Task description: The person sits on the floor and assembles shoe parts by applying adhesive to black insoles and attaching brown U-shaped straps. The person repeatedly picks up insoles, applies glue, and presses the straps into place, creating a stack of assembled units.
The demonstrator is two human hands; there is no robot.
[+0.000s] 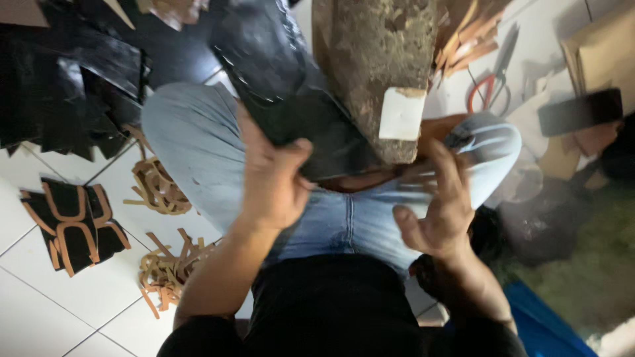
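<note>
white tile floor (40, 291); black sheet (291, 92) pinched under left hand (274, 178) fingers.

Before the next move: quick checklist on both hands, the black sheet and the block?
1. Left hand grips the black sheet at its lower edge: ok.
2. Right hand holding anything: not ok, fingers spread, only near the sheet.
3. Worn block propped over the lap, steady: cannot tell, picture is blurred.
4. White patch on the block end uncovered: ok.
5. Red-handled scissors away from both hands, on the floor: ok.
6. Tan scrap strips lie apart from the work: ok.
</note>
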